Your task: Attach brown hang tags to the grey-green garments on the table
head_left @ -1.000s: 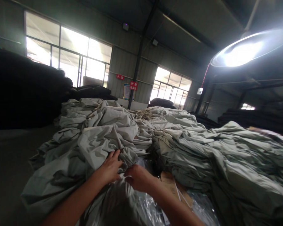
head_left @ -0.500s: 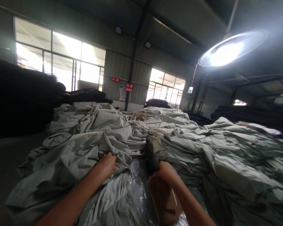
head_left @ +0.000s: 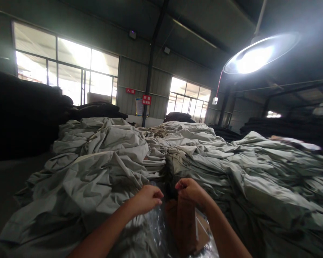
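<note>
My left hand (head_left: 148,198) is over the clear plastic film (head_left: 158,229), beside the left heap of grey-green cloth (head_left: 97,179). Its fingers are curled close to the thumb; what they pinch, if anything, does not show. Opposite it, my right hand (head_left: 190,190) is closed above a brown cardboard piece (head_left: 186,224). Whatever it grips is too dark and small to make out. A dark gap runs between the hands, with the right heap of grey-green cloth (head_left: 220,168) beyond the right hand. Part of the cardboard is hidden by the right forearm.
Dark stacked bundles (head_left: 21,114) rise at the left, with more dark stacks (head_left: 288,130) at the far right. A lit hanging lamp (head_left: 258,59) is overhead at right. Red signs (head_left: 146,100) hang by a post between the windows.
My left hand has let go of the grey-green cloth and moved right, towards the other hand. The dark cloth bunched at my right hand no longer shows there. More cardboard is visible.
</note>
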A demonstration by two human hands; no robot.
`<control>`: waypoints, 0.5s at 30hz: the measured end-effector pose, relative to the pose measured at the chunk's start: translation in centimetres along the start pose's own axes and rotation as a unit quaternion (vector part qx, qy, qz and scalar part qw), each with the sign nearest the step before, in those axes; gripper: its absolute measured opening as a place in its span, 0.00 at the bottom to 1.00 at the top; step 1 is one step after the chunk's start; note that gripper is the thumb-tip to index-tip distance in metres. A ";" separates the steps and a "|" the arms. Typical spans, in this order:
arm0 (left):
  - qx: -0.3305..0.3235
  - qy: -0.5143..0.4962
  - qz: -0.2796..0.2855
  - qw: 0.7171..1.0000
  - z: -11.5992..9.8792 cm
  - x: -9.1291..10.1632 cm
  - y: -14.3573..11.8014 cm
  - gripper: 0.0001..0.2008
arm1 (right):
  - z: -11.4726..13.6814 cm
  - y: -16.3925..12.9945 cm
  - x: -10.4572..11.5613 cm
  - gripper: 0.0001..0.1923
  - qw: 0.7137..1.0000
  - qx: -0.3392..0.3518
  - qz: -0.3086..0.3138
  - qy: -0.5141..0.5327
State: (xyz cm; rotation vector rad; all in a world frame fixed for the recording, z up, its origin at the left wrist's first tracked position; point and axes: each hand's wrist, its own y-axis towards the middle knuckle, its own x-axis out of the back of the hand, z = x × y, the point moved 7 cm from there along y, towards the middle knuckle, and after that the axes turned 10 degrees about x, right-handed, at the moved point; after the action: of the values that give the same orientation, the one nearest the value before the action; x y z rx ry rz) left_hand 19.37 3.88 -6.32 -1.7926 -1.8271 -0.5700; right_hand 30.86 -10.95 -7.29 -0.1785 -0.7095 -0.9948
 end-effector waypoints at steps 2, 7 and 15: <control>0.038 -0.157 0.093 0.982 0.5 -2.2 0.9 0.15 | 0.3 0.1 -0.1 0.15 0.999 0.018 0.008 0.046; 0.094 -0.326 0.180 0.923 1.1 -6.0 2.9 0.27 | -0.3 0.4 0.2 0.17 0.992 0.002 0.006 0.123; 0.058 -0.316 0.175 0.931 -1.3 -6.0 2.1 0.21 | 3.9 -0.4 2.9 0.13 0.970 0.082 -0.067 0.217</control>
State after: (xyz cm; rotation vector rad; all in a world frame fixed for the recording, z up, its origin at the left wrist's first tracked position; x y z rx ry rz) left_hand 21.51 -1.52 -9.19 -2.3162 -1.7863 0.2873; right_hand 29.75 -11.47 -2.52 0.2311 -0.4020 -1.0530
